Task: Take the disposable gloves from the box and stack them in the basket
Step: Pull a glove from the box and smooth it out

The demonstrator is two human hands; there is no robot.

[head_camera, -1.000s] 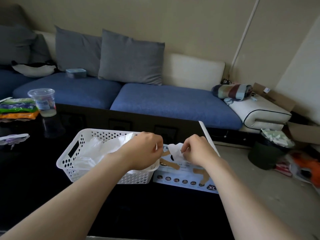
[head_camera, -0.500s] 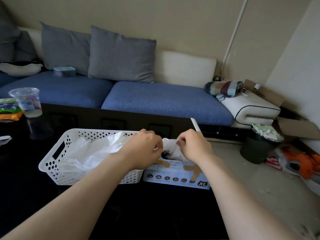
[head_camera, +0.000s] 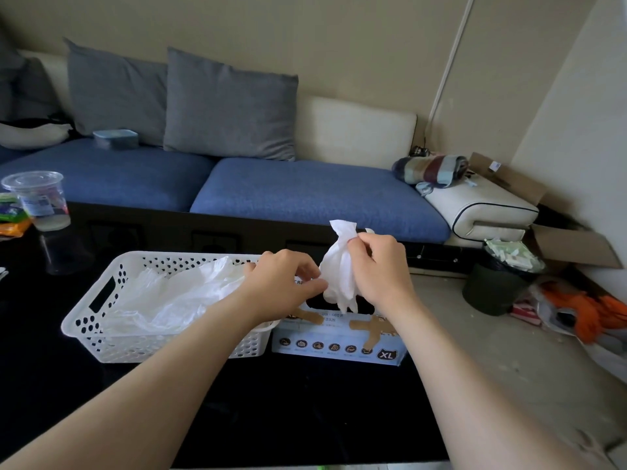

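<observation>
From the head camera, the right hand [head_camera: 380,271] pinches a white glove [head_camera: 340,266] near its top between thumb and curled fingers. The glove hangs crumpled above the dark opening of the box [head_camera: 339,339], with its lower end just at that opening. The left hand [head_camera: 283,283], fingers curled, closes thumb and forefinger on the glove's left edge. The box sits on the black table [head_camera: 305,408], touching the right end of the white perforated basket [head_camera: 98,322]. A loose heap of pale gloves [head_camera: 169,295] lies inside the basket. A clear plastic cup [head_camera: 40,198] stands at the table's far left.
</observation>
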